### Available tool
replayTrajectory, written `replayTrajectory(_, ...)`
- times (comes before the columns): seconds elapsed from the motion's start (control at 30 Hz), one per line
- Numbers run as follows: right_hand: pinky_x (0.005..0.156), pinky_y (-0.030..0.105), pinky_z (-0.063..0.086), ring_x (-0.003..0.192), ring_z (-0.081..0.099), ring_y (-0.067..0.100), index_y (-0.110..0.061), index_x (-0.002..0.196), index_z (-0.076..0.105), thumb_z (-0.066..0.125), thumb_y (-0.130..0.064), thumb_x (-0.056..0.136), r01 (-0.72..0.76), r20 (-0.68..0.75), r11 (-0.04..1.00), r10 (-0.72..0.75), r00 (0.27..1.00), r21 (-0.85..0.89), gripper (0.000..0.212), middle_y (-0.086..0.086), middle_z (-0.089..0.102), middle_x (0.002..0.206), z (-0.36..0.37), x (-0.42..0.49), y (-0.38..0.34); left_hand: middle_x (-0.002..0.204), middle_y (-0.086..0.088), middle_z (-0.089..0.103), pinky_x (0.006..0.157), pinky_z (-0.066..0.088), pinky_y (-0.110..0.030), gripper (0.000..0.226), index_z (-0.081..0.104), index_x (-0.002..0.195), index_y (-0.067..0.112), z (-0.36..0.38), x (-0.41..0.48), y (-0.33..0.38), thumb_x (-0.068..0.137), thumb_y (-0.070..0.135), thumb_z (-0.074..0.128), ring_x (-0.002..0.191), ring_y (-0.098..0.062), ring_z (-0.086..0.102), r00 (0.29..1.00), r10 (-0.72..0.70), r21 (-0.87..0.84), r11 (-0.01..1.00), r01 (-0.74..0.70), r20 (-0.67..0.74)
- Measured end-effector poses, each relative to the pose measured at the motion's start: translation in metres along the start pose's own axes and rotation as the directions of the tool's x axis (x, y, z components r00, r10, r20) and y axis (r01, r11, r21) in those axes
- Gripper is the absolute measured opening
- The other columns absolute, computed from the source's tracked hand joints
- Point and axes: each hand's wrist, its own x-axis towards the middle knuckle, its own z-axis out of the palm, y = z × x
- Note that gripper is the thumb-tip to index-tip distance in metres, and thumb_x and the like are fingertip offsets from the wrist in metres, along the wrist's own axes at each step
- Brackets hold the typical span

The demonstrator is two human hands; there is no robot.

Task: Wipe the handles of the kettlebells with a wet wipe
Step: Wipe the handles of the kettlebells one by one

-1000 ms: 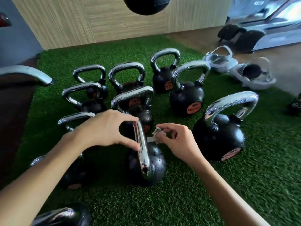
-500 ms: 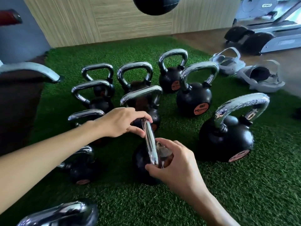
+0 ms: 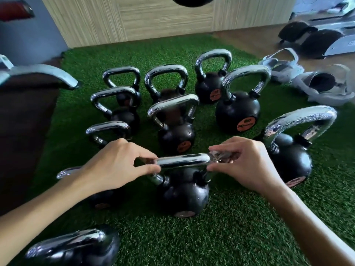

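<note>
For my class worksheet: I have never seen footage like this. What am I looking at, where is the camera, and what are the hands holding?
No machine here: a person wears a wide-angle camera on the head, looking down at their own hands. Black kettlebells with chrome handles stand on green artificial turf. The left hand pinches the left end of the handle of the kettlebell between the hands. The right hand holds a crumpled wet wipe against that handle's right end.
</note>
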Motion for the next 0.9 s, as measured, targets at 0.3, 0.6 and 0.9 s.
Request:
replayTrajectory(0.3,0.072,0.005,0.049,0.083,0.067,-0.005,-0.036,0.103,0.079,0.093,-0.036,0.061,-0.016,0.022,0.998,0.014,1.0,0.065,0.044,-0.019,0.071,0.095,0.003,0.008,0.017,0.088,0.031,0.072,0.052,0.038,-0.012,0.034,0.075,0.094,0.043,0.003,-0.012,0.017,0.08,0.072,0.064,0.05,0.012,0.054,0.998,-0.059,-0.038,0.997,0.059,0.018)
replayTrajectory(0.6,0.069,0.0,0.042,0.077,0.062,-0.016,-0.036,0.109,0.077,0.088,-0.026,0.074,0.047,-0.232,0.998,-0.056,0.971,-0.043,0.039,-0.023,0.072,0.088,-0.068,-0.007,0.011,0.1,0.036,0.068,0.065,0.046,-0.016,0.032,0.067,0.105,0.052,-0.033,0.083,0.096,0.077,0.066,0.074,0.065,0.007,0.063,0.966,0.022,0.018,0.999,-0.027,0.259)
replayTrajectory(0.9,0.072,0.027,0.052,0.071,0.061,-0.001,-0.033,0.098,0.074,0.081,-0.034,0.08,-0.069,-0.408,0.978,-0.017,0.913,-0.195,0.019,-0.016,0.073,0.083,-0.135,0.007,0.04,0.093,0.024,0.074,0.089,0.055,-0.025,0.033,0.071,0.105,0.042,0.005,0.166,0.177,0.076,0.05,0.084,0.084,0.011,0.067,0.951,0.079,-0.125,0.991,-0.043,0.299)
